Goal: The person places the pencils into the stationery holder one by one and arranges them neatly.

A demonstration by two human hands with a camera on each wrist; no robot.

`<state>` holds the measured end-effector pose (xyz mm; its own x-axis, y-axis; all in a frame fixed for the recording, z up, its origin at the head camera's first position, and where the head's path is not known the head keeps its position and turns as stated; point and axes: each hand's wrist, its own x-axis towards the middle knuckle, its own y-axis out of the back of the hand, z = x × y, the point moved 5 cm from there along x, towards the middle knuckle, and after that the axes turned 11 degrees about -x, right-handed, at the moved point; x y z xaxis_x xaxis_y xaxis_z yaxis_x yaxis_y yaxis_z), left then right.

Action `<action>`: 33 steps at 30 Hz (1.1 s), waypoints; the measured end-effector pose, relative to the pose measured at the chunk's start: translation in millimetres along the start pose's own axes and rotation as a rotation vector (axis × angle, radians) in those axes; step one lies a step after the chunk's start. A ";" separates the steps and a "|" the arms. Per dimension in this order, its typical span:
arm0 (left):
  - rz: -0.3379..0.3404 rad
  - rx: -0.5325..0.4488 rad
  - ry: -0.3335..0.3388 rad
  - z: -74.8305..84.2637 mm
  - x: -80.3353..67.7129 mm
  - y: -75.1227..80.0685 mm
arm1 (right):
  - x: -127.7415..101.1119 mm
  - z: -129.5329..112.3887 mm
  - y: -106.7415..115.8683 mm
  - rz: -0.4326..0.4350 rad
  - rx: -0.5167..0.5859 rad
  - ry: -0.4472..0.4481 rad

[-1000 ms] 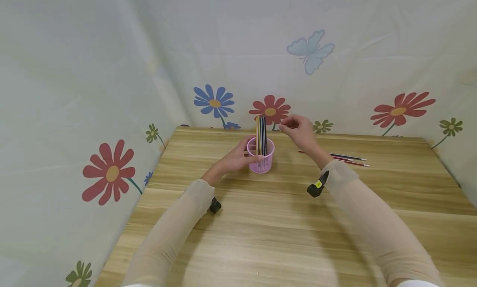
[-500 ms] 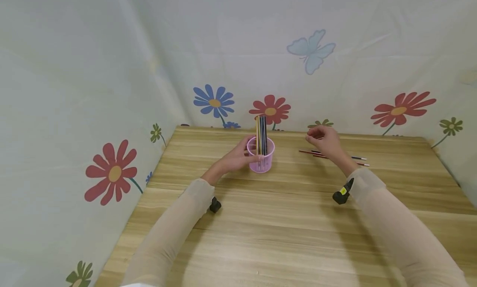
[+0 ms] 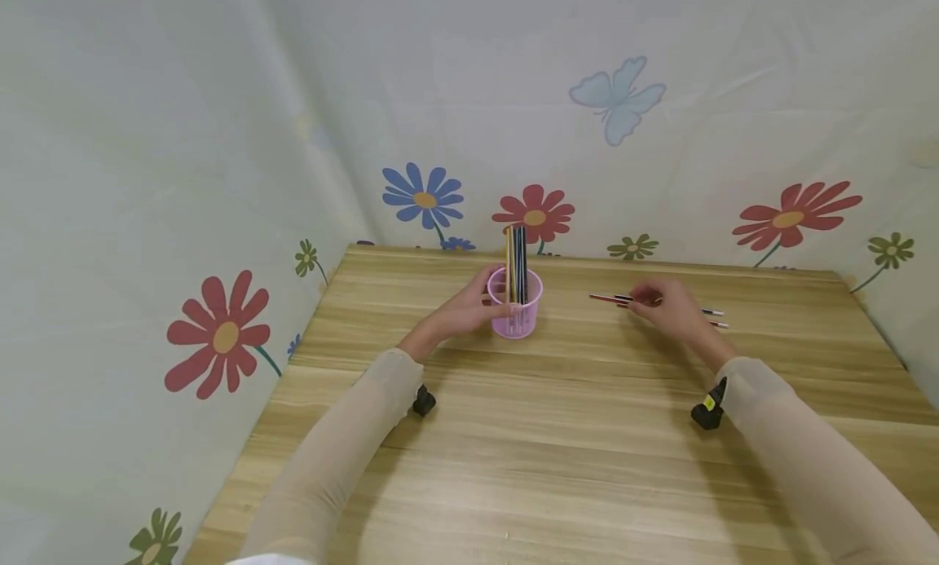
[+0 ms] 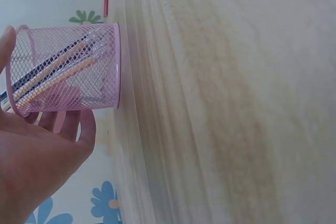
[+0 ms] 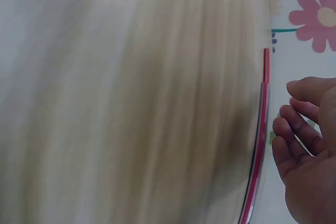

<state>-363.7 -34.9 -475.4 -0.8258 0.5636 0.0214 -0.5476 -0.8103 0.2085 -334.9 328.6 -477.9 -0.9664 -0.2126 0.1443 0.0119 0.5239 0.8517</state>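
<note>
Left hand [image 3: 464, 312]: fingers curled round the pink mesh cup [image 3: 515, 305].
Right hand [image 3: 671, 310]: right of the cup, fingers loosely bent over loose pencils [image 3: 606, 299], gripping none.

We see a pink wire-mesh pencil cup [image 3: 515, 311] standing upright on the desk, a little above the middle of the head frame. It holds a tight bunch of pencils [image 3: 517, 265], dark and yellow ones among them, that rise well above its rim; through the mesh in the left wrist frame they lean aslant. To the right of the cup, well apart from it, two loose pencils [image 3: 609, 299] with red and dark barrels lie flat, side by side, running left to right.
</note>
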 end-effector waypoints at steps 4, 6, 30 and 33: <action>-0.006 -0.002 -0.003 1.7 0.2 -0.1 | -5.7 5.1 0.4 0.002 -0.013 -0.004; -0.013 -0.008 -0.008 2.6 1.0 -0.2 | -7.7 5.2 0.8 0.006 -0.014 -0.007; -0.007 0.002 -0.002 5.4 -1.6 -0.4 | -9.5 -1.4 -2.6 -0.026 -0.083 0.004; -0.005 0.005 0.000 5.5 -1.6 -1.0 | -10.6 -1.5 -3.9 -0.050 -0.089 0.004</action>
<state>-361.0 -34.1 -470.2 -0.8229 0.5679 0.0200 -0.5514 -0.8065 0.2131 -324.3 327.5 -482.0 -0.9652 -0.2404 0.1026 -0.0135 0.4376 0.8991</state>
